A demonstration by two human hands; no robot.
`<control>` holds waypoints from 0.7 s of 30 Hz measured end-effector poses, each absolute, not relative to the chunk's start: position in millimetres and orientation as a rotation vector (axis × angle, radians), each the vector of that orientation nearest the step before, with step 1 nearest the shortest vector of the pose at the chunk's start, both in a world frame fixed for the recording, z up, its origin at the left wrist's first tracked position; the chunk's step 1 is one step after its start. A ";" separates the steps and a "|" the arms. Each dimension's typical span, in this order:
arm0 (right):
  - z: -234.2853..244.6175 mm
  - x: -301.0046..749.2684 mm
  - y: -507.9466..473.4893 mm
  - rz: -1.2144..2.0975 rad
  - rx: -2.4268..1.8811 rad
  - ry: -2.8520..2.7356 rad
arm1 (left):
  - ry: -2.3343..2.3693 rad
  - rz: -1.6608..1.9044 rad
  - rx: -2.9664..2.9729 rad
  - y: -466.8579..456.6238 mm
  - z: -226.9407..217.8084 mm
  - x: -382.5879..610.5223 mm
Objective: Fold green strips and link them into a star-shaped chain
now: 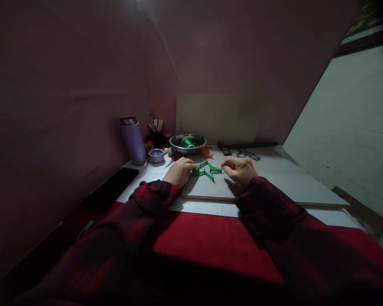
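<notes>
A star outline in green thread (206, 170) is strung around small upright nails on a pale board (274, 182). My left hand (180, 171) lies on the board at the star's left side, its fingers stretched toward the left tip and touching or nearly touching it. At the star's right tip is my right hand (241, 170), thumb and forefinger pinched together. A fine strand of the thread seems to run into that pinch, though it is barely visible. Behind the star, a spool of green thread (187, 143) lies in a metal bowl (175, 145).
Past the board's left side stand a purple tumbler (133, 142) and a small purple cup (156, 156). A black phone (123, 180) lies nearer. Scissors (171, 160), an orange curved piece (206, 152), a hammer (224, 148) and some metal pieces (249, 154) lie around the bowl and board.
</notes>
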State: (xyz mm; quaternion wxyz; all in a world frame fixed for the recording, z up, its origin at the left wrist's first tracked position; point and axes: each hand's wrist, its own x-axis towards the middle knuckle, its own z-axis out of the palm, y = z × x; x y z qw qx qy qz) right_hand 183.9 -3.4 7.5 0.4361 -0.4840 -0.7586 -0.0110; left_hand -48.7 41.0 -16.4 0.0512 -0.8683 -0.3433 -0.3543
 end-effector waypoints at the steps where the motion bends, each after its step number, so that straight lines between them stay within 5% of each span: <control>1: 7.3 184.2 -3.4 -0.027 -1.202 -1.896 | -1.035 -1.069 -2.648 40.6 -16.5 -48.8; 21: 48.7 139.2 51.8 -0.240 -1.593 -2.014 | -1.084 -0.810 -2.689 28.7 -11.3 -46.8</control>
